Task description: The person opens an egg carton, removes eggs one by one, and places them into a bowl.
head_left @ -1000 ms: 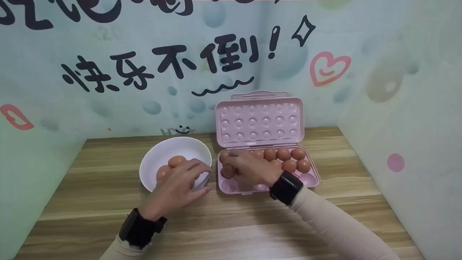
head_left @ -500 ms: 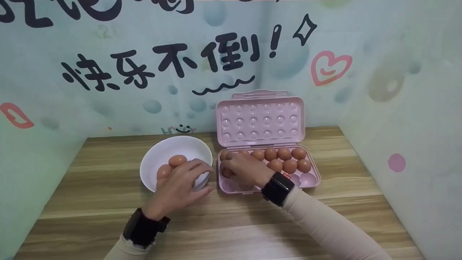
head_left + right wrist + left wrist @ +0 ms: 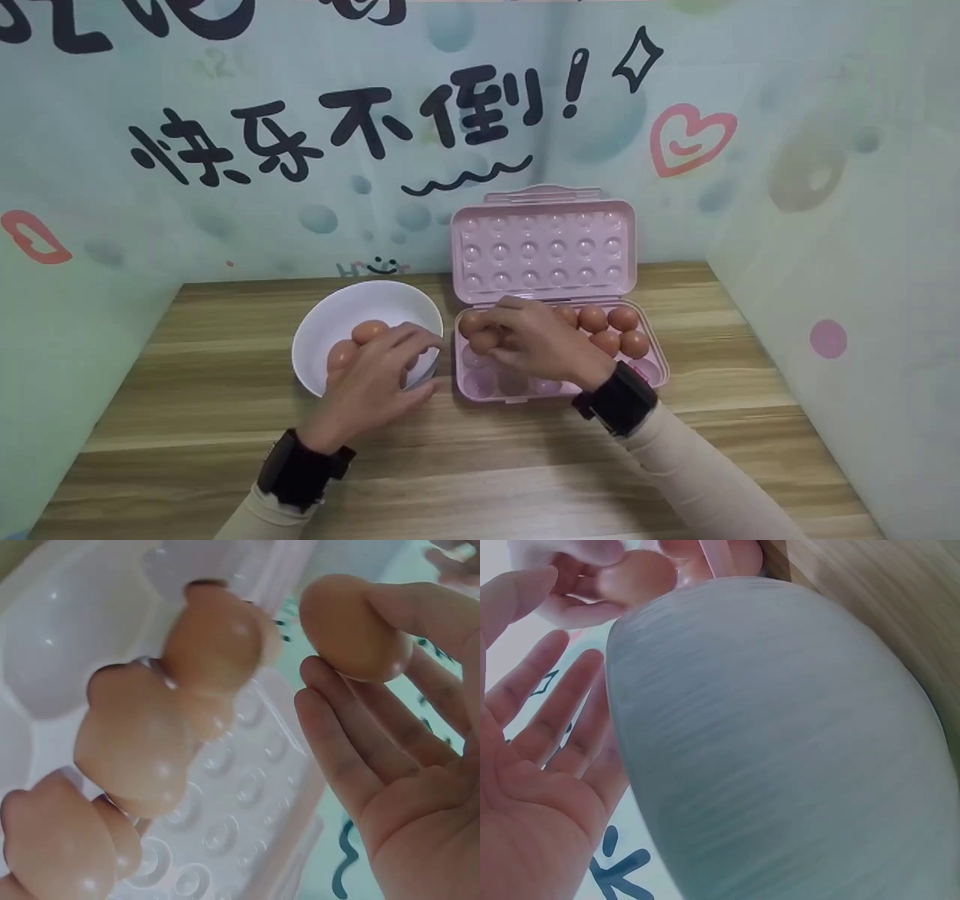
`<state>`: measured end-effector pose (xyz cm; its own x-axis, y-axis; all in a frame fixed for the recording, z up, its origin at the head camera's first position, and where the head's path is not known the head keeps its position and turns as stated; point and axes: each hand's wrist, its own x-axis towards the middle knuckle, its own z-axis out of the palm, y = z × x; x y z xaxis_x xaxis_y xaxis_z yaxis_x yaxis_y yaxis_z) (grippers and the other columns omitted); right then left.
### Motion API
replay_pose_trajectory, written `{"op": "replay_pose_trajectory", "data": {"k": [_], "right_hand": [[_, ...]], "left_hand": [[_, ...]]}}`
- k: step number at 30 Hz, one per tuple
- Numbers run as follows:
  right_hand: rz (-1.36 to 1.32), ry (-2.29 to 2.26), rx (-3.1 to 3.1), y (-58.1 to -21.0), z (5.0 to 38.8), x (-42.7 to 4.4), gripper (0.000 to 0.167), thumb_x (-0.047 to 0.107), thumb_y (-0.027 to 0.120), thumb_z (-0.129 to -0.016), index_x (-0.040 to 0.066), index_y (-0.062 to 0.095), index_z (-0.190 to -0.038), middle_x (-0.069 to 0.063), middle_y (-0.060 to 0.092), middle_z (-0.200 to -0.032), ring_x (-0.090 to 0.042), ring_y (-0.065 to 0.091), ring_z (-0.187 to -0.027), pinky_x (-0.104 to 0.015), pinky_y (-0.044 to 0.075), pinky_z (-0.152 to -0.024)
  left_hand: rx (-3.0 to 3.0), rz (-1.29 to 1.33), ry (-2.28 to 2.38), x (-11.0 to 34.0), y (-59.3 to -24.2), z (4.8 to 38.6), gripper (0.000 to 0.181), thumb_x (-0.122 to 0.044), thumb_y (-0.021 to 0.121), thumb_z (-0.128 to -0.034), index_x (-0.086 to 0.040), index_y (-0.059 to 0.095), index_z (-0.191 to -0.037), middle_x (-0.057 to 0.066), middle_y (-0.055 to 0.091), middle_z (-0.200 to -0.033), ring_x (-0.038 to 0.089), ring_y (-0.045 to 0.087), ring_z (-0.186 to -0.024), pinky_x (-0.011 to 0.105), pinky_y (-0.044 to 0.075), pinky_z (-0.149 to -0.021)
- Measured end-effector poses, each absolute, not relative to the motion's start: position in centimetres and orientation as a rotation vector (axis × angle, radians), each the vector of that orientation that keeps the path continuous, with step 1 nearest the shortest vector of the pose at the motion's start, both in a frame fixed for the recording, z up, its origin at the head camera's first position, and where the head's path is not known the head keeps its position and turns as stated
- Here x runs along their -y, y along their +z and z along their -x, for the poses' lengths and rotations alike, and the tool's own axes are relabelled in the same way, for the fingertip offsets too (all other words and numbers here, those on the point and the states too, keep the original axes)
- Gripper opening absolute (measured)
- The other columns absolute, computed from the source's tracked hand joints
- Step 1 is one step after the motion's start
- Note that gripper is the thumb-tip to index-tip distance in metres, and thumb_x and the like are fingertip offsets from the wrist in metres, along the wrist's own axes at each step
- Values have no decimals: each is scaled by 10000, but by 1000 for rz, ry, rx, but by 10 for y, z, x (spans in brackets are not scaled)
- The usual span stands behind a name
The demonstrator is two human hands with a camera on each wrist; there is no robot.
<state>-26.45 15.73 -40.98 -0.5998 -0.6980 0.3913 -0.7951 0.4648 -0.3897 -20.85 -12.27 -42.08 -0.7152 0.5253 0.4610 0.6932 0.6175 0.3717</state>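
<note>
In the head view, my right hand (image 3: 544,341) pinches a brown egg (image 3: 484,343) above the left end of a pink egg carton (image 3: 480,384). The right wrist view shows that egg (image 3: 349,626) between thumb and fingers, apart from the eggs (image 3: 135,739) seated in the carton. My left hand (image 3: 375,382) hovers over the near right side of a white bowl (image 3: 311,345) with brown eggs (image 3: 343,354) inside. Its fingers are relaxed beside the bowl's wall (image 3: 780,742) in the left wrist view and hold nothing. Part of the bowl's contents is hidden behind this hand.
The carton's lid (image 3: 544,251) stands upright at the back. More eggs (image 3: 592,319) fill the carton's rear rows; the front row shows bare cups. A wood-grain table (image 3: 450,472) lies beneath, with printed walls (image 3: 225,225) behind and at both sides.
My right hand took hold of the egg in the middle row's left cup and lifted it, shifting right and leaving that cup bare. My left hand has barely moved.
</note>
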Motion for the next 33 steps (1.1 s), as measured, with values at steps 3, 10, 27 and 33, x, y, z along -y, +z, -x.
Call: {"op": "replay_pose_trajectory", "data": {"k": [3, 10, 27, 33], "right_hand": [[-1243, 912, 2521, -406, 256, -163, 407, 97, 844, -901, 143, 746, -1294, 26, 728, -1075, -128, 638, -920, -283, 591, -823], [-1069, 1142, 2547, -399, 237, -172, 347, 121, 850, -898, 149, 755, -1231, 63, 748, -1127, -84, 689, -965, -284, 598, -880], [-1007, 1682, 2387, -398, 216, -169, 313, 127, 832, -930, 67, 712, -1212, -28, 742, -1128, -190, 745, -967, -357, 635, -877], [-992, 1717, 2370, -401, 214, -168, 318, 105, 827, -927, 46, 687, -1206, -62, 726, -1136, -206, 738, -975, -351, 628, -889]], "left_hand": [[2528, 971, -767, 120, -420, 210, 462, -212, 872, -858, -164, 699, -1283, -12, 682, -1205, 183, 625, -878, 280, 528, -760], [2463, 977, -765, 113, -416, 211, 490, -194, 900, -841, -120, 695, -1280, 38, 695, -1231, 192, 652, -912, 276, 572, -769], [2320, 1039, -875, 91, -405, 209, 462, -199, 913, -851, -116, 676, -1239, 26, 664, -1267, 155, 631, -1160, 287, 582, -919], [2274, 1080, -914, 84, -406, 209, 467, -195, 919, -845, -110, 667, -1230, 35, 663, -1288, 160, 633, -1191, 285, 577, -939]]}}
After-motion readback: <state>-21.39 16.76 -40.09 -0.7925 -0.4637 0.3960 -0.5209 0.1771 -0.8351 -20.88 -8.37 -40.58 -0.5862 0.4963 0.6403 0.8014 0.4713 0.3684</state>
